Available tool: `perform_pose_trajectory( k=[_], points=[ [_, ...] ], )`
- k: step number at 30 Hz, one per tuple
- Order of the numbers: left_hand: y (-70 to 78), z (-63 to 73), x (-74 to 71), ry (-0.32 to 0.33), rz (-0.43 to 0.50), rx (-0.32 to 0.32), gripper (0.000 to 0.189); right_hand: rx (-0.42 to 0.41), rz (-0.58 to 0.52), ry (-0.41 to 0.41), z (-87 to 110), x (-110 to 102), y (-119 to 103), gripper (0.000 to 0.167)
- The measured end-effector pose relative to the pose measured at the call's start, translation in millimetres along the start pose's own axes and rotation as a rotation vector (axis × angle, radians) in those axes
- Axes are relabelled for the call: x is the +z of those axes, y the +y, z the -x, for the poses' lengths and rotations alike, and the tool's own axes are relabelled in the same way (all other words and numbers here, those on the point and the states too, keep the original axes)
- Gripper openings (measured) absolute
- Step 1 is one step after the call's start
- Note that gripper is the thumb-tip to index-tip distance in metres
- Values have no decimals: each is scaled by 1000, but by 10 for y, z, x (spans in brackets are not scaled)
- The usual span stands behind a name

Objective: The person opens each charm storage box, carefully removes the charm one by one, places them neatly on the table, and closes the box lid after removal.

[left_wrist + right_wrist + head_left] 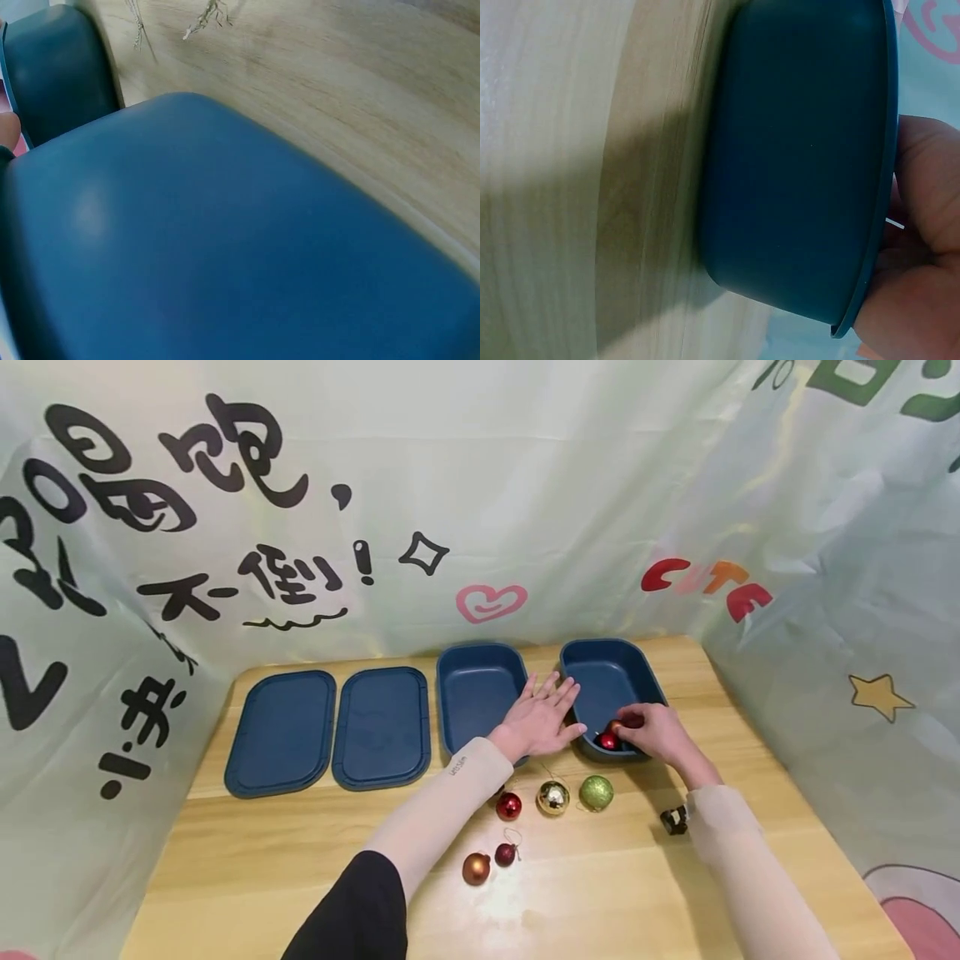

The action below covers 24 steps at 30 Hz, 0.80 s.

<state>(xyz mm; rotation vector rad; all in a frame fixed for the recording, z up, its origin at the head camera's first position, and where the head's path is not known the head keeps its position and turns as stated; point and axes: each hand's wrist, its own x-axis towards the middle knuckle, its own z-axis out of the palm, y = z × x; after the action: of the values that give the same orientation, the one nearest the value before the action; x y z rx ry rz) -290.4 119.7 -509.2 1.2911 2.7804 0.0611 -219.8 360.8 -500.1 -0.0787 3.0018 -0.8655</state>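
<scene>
My right hand reaches over the near rim of the right blue box, its thumb and fingers pinching a reddish Christmas ball. Just below that, a shiny red ball lies inside the box's near end. The left hand is spread, fingers straight, above the right side of the other blue box. In the right wrist view, the right hand bends over the box rim, hiding its fingertips. The left wrist view is mostly filled by a blue box wall.
In front of the boxes lie a red ball, a gold ball, a green glitter ball, an orange ball and a dark red ball. Two blue lids lie at left. A small black object is beside the right sleeve.
</scene>
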Motion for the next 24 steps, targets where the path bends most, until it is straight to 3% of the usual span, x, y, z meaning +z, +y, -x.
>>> perform_pose_trajectory(
  k=[12, 24],
  points=[
    [37, -33, 26, 2, -25, 10, 79, -16, 20, -60, 21, -25, 54, 33],
    [8, -16, 21, 0, -13, -3, 78, -17, -2, 28, 36, -12, -15, 34]
  ],
)
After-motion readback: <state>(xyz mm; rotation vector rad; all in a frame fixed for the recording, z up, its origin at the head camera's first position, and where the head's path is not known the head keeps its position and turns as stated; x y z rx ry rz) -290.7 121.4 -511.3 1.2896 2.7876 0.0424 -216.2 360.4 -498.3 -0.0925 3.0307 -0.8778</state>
